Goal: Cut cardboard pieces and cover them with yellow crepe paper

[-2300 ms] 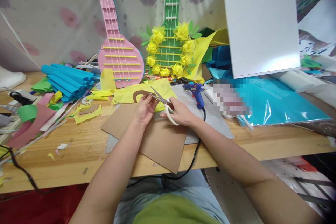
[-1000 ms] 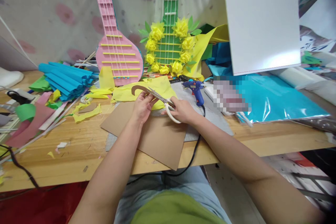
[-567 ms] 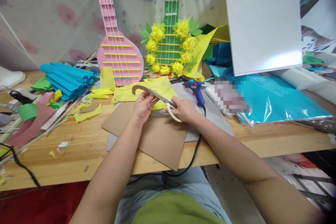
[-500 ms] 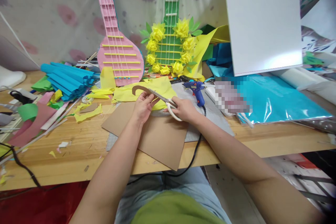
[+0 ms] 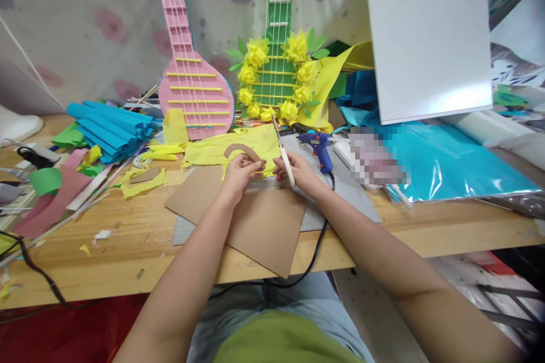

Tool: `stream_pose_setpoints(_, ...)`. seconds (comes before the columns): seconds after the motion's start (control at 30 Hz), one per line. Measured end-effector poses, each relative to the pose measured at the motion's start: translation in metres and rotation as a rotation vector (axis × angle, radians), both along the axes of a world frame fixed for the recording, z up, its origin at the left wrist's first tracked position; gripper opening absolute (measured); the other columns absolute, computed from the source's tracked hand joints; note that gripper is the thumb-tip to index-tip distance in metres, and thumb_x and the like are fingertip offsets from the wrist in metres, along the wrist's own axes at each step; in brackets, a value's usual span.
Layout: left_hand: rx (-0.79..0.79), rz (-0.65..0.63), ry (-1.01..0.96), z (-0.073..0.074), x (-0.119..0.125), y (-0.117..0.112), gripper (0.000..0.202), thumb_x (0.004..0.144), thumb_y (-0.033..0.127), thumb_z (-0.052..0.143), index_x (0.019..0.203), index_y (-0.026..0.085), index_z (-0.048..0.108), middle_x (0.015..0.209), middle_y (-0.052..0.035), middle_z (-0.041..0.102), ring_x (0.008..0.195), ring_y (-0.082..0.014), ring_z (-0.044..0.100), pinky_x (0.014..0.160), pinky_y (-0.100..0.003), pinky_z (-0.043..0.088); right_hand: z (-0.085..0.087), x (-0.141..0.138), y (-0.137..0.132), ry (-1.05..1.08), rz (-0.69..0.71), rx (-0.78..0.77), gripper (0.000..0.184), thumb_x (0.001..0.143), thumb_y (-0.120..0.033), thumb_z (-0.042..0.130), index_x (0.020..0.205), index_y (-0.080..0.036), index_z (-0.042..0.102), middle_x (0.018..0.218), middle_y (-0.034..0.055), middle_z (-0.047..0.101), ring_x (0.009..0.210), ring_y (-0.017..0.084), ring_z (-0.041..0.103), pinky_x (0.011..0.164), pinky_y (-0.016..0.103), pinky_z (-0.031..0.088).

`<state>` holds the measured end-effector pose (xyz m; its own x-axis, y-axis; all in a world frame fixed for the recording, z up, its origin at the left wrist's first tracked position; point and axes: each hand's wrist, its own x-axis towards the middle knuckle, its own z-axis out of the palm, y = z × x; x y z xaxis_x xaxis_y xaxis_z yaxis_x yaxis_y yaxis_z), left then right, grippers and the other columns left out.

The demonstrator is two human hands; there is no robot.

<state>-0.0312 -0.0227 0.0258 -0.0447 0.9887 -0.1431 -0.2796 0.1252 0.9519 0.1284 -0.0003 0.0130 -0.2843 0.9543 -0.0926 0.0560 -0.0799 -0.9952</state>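
Between the fingers of my left hand (image 5: 240,174) is a curved strip of brown cardboard (image 5: 243,149), its arc reaching up and to the left. My right hand (image 5: 298,172) is closed around white-handled scissors (image 5: 284,154), whose blades point up and away from me, apart from the strip. Both hands are close together above a sheet of yellow crepe paper (image 5: 208,146) and a larger brown cardboard sheet (image 5: 264,232). That sheet lies on a grey cutting mat (image 5: 353,204), partly covering it.
A blue glue gun (image 5: 320,150) stands right of my hands, its black cord running over the table edge. Behind are a pink paper guitar (image 5: 198,91) and a green one (image 5: 279,39) with yellow flowers. Blue crepe paper (image 5: 110,127) and scraps lie left; blue wrapped sheets (image 5: 460,164) lie right.
The scissors have swung away from the cardboard strip, from pointing left to pointing up. My left hand has shifted slightly right with the strip, which has turned a little.
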Motion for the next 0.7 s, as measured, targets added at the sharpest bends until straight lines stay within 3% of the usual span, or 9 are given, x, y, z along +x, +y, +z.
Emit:
stream_pose_setpoints(0.17, -0.026, 0.03, 0.076, 0.001, 0.006, -0.003, 0.028, 0.053, 0.026, 0.073, 0.071, 0.015, 0.054, 0.07, -0.0055, 0.068, 0.067, -0.0155, 0.063, 0.059, -0.026, 0.048, -0.002, -0.006, -0.001, 0.106, -0.002, -0.034, 0.044, 0.06, -0.053, 0.069, 0.076, -0.019, 0.044, 0.065, -0.0025, 0.059, 0.048, 0.008, 0.054, 0.052, 0.025, 0.047)
stream_pose_setpoints(0.4, 0.004, -0.007, 0.105, 0.0, 0.01, -0.005, 0.027, 0.051, 0.032, 0.076, 0.064, 0.015, 0.059, 0.07, -0.0044, 0.069, 0.067, -0.0158, 0.063, 0.055, -0.022, 0.047, -0.002, -0.01, -0.002, 0.1, -0.051, -0.029, 0.051, 0.042, -0.038, 0.08, 0.074, -0.02, 0.045, 0.064, -0.0058, 0.057, 0.055, 0.009, 0.056, 0.055, 0.024, 0.049)
stream_pose_setpoints(0.7, -0.047, 0.007, 0.118, -0.001, 0.01, -0.005, 0.017, 0.054, 0.028, 0.074, 0.064, 0.016, 0.067, 0.067, -0.0026, 0.067, 0.059, -0.0125, 0.058, 0.05, -0.02, 0.041, -0.001, -0.011, -0.004, 0.036, -0.019, 0.009, 0.045, 0.049, -0.037, 0.076, 0.076, -0.02, 0.043, 0.073, -0.0029, 0.057, 0.06, 0.01, 0.056, 0.059, 0.027, 0.048)
